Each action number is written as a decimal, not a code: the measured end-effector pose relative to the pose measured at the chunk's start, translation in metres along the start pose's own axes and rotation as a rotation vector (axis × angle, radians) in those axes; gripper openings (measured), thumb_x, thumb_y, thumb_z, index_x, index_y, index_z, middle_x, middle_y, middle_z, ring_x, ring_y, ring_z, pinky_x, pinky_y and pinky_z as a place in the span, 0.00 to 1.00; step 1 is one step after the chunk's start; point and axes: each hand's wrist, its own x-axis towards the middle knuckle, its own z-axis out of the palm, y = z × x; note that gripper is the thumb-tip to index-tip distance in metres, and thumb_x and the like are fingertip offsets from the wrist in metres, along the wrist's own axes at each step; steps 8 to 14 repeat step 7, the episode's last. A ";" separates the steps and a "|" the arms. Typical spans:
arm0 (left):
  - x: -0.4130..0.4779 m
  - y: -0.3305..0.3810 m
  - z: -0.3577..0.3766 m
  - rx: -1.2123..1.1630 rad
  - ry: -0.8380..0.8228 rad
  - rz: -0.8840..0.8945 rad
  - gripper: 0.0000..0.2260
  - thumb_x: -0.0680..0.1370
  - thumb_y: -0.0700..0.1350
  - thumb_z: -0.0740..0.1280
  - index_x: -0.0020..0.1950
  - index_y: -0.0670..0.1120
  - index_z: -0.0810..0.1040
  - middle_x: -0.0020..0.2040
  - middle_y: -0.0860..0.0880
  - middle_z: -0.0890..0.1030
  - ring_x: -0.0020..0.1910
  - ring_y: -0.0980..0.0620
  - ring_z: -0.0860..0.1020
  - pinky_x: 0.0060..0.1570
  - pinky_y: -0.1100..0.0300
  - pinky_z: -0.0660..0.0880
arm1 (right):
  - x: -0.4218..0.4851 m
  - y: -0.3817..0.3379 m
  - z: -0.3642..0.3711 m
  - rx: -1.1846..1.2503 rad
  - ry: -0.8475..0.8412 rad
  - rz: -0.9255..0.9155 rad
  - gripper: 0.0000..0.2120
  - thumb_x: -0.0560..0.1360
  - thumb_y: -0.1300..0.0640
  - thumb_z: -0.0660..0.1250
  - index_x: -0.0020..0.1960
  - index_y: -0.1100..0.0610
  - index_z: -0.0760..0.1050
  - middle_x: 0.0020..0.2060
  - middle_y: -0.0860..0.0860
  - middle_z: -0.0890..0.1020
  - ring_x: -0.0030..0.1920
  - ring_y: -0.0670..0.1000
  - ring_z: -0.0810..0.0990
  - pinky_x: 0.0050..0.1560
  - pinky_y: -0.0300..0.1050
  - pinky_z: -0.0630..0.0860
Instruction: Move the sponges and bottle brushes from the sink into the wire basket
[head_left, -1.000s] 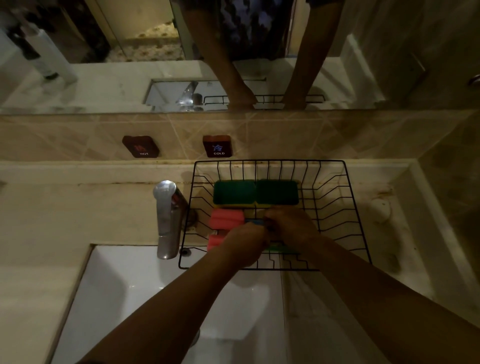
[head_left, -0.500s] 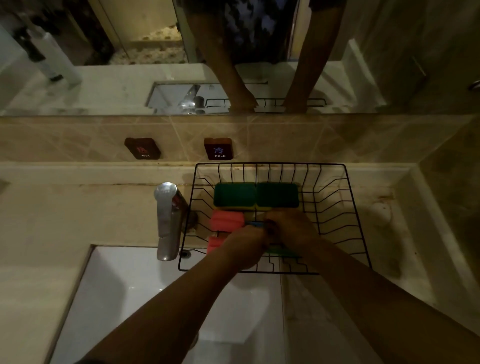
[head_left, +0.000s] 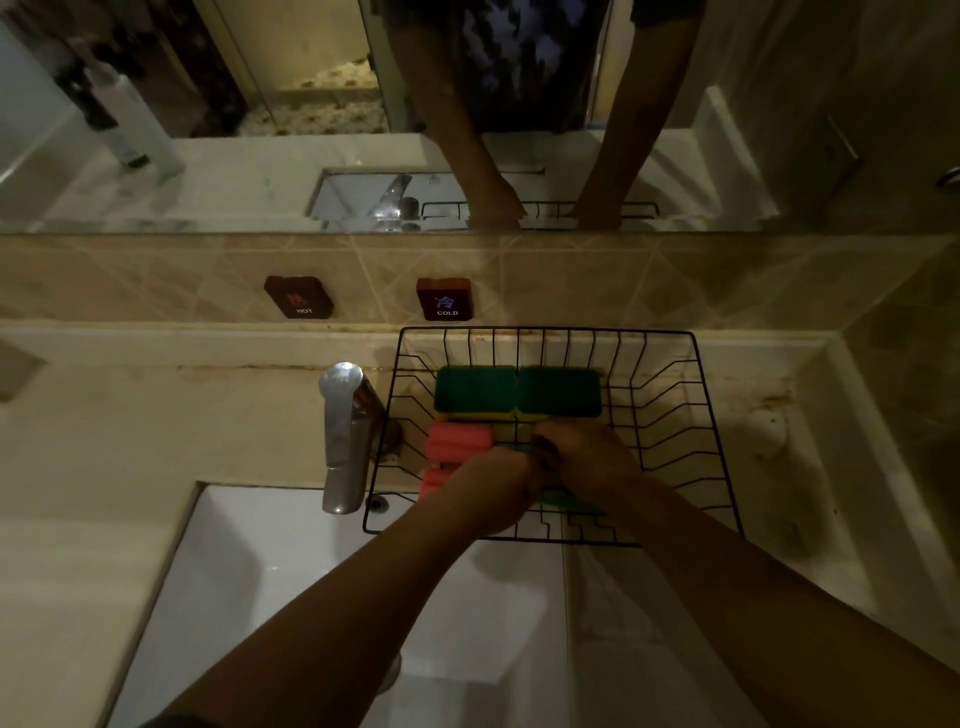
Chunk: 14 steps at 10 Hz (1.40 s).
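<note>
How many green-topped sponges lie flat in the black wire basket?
2 in plain view: green-topped sponges side by side at the basket's back, one left, one right. A green edge under the hands may be another.

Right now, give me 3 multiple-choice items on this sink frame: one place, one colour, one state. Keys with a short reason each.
1. Where does the wire basket sit?
A. on the counter right of the tap
B. inside the sink
C. on the floor

2. What colour are the two sponges along the basket's far side?
A. blue
B. green
C. white

3. Where are the two hands?
A. resting on the counter
B. both on the tap
C. close together inside the basket

Answers:
1. A: the basket stands beside the tap, its near edge reaching just over the sink.
2. B: both tops are green, side by side; pink sponges lie nearer.
3. C: the left hand and right hand meet low in the basket; what they grip is hidden.
</note>
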 end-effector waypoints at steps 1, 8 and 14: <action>-0.004 0.002 -0.005 0.016 0.023 -0.052 0.10 0.81 0.38 0.60 0.60 0.42 0.76 0.51 0.43 0.82 0.44 0.49 0.79 0.45 0.59 0.76 | 0.000 0.001 -0.001 -0.018 0.020 0.000 0.06 0.76 0.56 0.64 0.52 0.52 0.76 0.50 0.53 0.80 0.49 0.54 0.77 0.46 0.46 0.71; -0.102 0.005 -0.040 -0.077 0.223 -0.037 0.08 0.80 0.40 0.62 0.58 0.42 0.77 0.53 0.42 0.80 0.52 0.45 0.79 0.55 0.51 0.78 | -0.080 -0.082 -0.015 -0.054 0.268 0.014 0.03 0.76 0.54 0.63 0.45 0.52 0.75 0.40 0.47 0.77 0.40 0.49 0.77 0.36 0.47 0.76; -0.102 0.005 -0.040 -0.077 0.223 -0.037 0.08 0.80 0.40 0.62 0.58 0.42 0.77 0.53 0.42 0.80 0.52 0.45 0.79 0.55 0.51 0.78 | -0.080 -0.082 -0.015 -0.054 0.268 0.014 0.03 0.76 0.54 0.63 0.45 0.52 0.75 0.40 0.47 0.77 0.40 0.49 0.77 0.36 0.47 0.76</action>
